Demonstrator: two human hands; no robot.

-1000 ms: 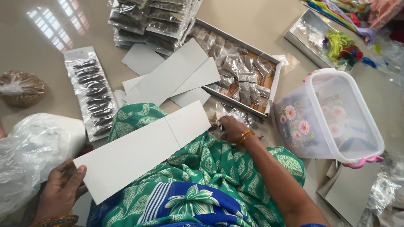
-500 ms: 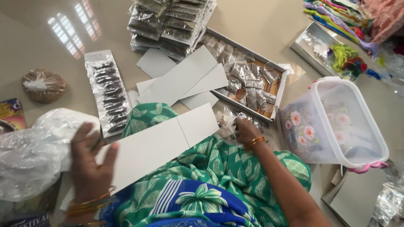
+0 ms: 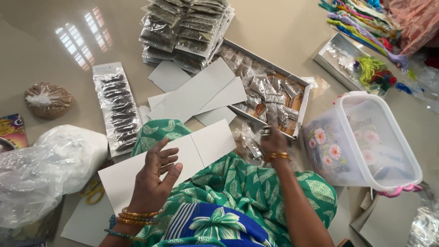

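Hovering spread-fingered, my left hand (image 3: 154, 176) overlaps the white card's (image 3: 183, 158) near edge; my right hand (image 3: 273, 142) pinches a small packet (image 3: 266, 132) beside the tray's (image 3: 305, 97) rim.

The left hand (image 3: 153, 180) hangs with fingers spread just above a long white card (image 3: 201, 146) lying across the lap in green patterned cloth (image 3: 256, 183). At about two o'clock from it, the right hand (image 3: 273, 142) reaches down among small clear packets (image 3: 249, 144) on the floor, fingers blurred. Beyond it, at twelve o'clock, sits a shallow box of packets (image 3: 270, 91). At three o'clock from the right hand stands a clear flowered plastic tub (image 3: 361, 142). At nine o'clock from the left hand lies a bulging white plastic bag (image 3: 45, 169).
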